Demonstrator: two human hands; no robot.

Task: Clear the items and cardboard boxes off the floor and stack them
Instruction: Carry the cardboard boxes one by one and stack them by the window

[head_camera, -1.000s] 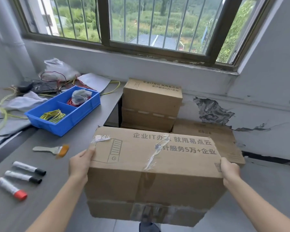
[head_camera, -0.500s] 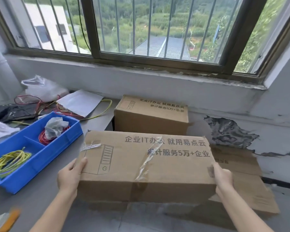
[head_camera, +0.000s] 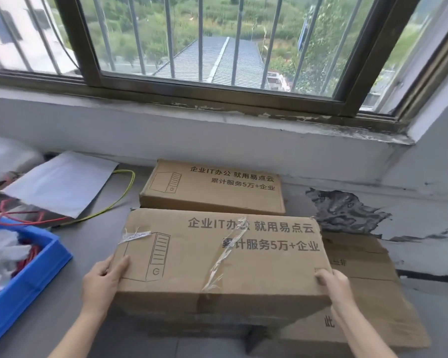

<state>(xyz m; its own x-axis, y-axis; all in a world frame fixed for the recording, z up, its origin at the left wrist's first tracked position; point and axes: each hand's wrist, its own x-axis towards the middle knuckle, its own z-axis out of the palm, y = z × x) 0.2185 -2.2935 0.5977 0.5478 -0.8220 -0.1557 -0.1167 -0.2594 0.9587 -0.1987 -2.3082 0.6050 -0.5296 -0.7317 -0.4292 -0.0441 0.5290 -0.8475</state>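
Under a barred window (head_camera: 217, 85) with a chipped grey sill, a grey table (head_camera: 106, 244) runs in from 9 o'clock, carrying a blue plastic bin of wires (head_camera: 36, 275) and a white paper sheet (head_camera: 62, 182). At the centre, the printed brown cardboard box with torn clear tape (head_camera: 217, 262) is held at both ends. The left hand (head_camera: 102, 282) clamps its 9 o'clock end, thumb laid on the top face. The right hand (head_camera: 332, 282) has its fingers (head_camera: 323, 276) curled over the 3 o'clock corner. I cannot tell whether the box has been set down. Just past it at 12 o'clock, a second printed cardboard box (head_camera: 212, 192) sits against the wall, apparently already stacked. Worn brown cardboard (head_camera: 360, 267) lies lower at 4 o'clock. The task looks partly done. The floor is mostly hidden, so what remains there is unclear.
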